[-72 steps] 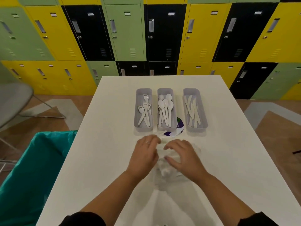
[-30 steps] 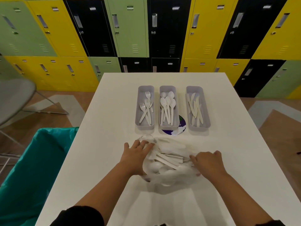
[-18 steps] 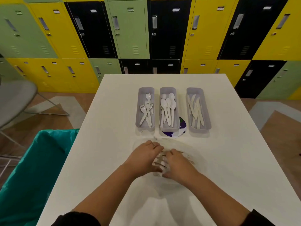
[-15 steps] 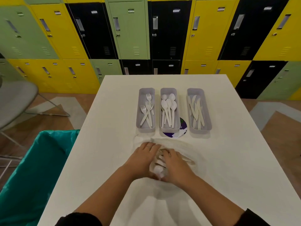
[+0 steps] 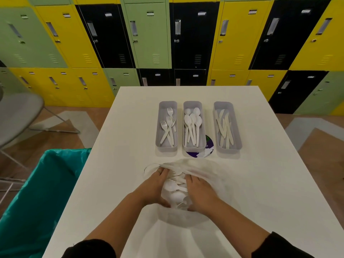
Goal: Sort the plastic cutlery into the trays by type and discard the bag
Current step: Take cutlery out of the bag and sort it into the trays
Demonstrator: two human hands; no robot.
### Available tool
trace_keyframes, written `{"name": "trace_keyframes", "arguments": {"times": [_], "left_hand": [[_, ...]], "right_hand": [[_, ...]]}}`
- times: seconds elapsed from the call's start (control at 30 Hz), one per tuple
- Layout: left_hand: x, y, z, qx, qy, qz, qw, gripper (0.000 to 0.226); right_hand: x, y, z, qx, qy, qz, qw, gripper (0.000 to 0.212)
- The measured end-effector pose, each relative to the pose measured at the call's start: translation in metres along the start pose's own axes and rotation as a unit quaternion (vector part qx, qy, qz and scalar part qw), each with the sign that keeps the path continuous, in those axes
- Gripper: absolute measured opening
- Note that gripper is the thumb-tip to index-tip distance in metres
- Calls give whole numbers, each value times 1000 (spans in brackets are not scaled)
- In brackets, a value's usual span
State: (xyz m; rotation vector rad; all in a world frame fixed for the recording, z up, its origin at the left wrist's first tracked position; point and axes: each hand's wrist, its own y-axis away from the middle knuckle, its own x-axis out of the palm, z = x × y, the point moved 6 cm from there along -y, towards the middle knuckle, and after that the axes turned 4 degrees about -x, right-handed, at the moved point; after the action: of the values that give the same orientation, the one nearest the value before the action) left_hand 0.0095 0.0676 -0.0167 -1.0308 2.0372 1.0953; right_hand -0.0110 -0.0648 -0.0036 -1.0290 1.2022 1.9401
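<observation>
A teal-lined bin (image 5: 37, 192) is seen left of the worktop (image 5: 119, 149). The clear bag (image 5: 204, 170) of cutlery (image 5: 175, 190) is gripped by the left hand (image 5: 154, 187) and right hand (image 5: 199, 192). Three trays (image 5: 227, 127) lie beyond.

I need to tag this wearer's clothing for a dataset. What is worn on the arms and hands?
Both forearms are bare, with dark, black-looking sleeves pushed up near the elbows. The left hand has a small ring on one finger; the right hand shows no ring, glove or watch.
</observation>
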Motion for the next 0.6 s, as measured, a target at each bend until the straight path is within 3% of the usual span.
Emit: {"name": "trace_keyframes", "arguments": {"times": [0.2,0.37,0.5,0.6], "left_hand": [[-2,0,1,-8,5,-9,1000,122],[-3,0,6,-21,16,-26,999,119],[-3,1,0,-11,26,-47,999,112],[-4,2,-1,-8,30,-48,998,108]], "right_hand": [[-3,-6,3,-2,31,-15,999,100],[1,-6,4,-31,-8,-47,998,74],[1,-5,9,-43,52,-56,996,70],[2,-8,4,-29,15,-60,998,61]]}}
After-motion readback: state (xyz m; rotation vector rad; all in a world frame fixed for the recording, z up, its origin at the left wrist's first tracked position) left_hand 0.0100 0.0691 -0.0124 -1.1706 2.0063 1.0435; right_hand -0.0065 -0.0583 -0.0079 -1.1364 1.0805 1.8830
